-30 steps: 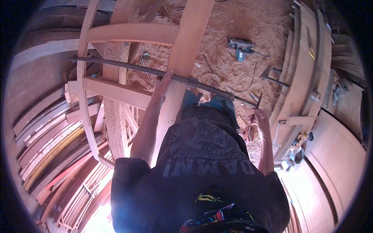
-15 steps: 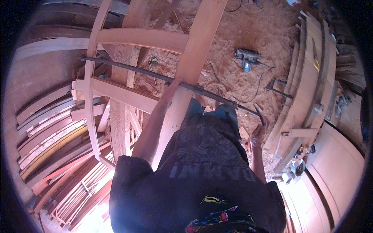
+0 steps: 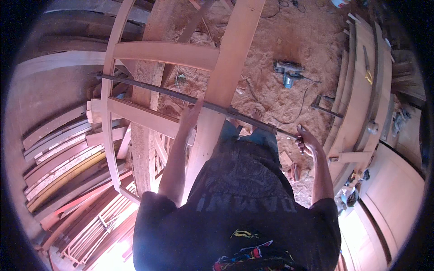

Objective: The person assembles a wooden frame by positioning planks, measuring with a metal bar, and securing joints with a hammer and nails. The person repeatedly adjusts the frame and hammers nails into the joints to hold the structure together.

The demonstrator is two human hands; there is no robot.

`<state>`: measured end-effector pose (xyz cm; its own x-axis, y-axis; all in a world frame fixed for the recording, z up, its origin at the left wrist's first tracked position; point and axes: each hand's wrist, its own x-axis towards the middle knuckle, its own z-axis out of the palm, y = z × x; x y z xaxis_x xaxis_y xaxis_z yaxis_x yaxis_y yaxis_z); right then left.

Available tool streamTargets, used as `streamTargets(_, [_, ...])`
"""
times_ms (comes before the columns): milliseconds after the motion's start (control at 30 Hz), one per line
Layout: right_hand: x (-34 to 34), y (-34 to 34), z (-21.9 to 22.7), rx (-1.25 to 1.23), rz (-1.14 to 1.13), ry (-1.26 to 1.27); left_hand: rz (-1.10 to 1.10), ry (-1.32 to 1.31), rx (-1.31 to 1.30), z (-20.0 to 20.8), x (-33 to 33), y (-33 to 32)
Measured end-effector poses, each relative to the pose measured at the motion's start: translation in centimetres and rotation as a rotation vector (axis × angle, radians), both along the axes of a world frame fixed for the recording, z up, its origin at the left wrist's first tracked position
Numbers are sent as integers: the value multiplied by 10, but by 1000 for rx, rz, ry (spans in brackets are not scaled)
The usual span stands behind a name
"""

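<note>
A long dark metal bar clamp [image 3: 158, 89] lies across a wooden frame, from the curved outer rail [image 3: 110, 90] over the wide straight board [image 3: 230, 67]. At the clamp's right end, my right hand [image 3: 308, 141] is closed around its screw handle. My left hand [image 3: 191, 116] is at the bar, against the left edge of the wide board. Its fingers are slightly blurred and partly hidden, so their grip is unclear. Two crosspieces, an upper one [image 3: 167, 53] and a lower one [image 3: 142, 113], join the curved rail to the board.
A blue-grey power tool [image 3: 288, 73] with a cord sits on the shavings-covered floor. To the right, long boards [image 3: 350, 104] carry a yellow-handled saw [image 3: 368, 77] and another metal clamp [image 3: 325, 105]. Stacked timber [image 3: 58, 171] lines the left; pale panels [image 3: 391, 180] lean at the lower right.
My right hand has turned over at the clamp handle, its forearm swinging outward to the right. My left hand has slid slightly down and left off the board's face. The view has shifted slightly.
</note>
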<state>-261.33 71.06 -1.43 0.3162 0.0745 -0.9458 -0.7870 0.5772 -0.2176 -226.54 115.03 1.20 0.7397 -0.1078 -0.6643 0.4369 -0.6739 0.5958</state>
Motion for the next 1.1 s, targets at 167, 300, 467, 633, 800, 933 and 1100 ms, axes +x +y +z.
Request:
streamTargets(167, [-62,14,-19,-302,-296,-75,30,-421,-71,74,-5,-74])
streamTargets(300, [-56,46,-23,-1442,414,-659,286,-484,-407,10,44,-112])
streamTargets(467, [-26,47,15,-1350,423,-715,337,113,-661,8,73,-164])
streamTargets(633, [-23,41,15,-1303,422,-734,362,114,-659,-4,77,-172])
streamTargets(800, [-24,18,4,-655,391,-336,396,90,-630,-21,82,-172])
streamTargets(933, [-20,18,10,-387,194,-360,333,40,-682,-12,71,-173])
streamTargets(1100, [-42,79,-13,-1088,-149,-451,243,51,-714,-4,71,-164])
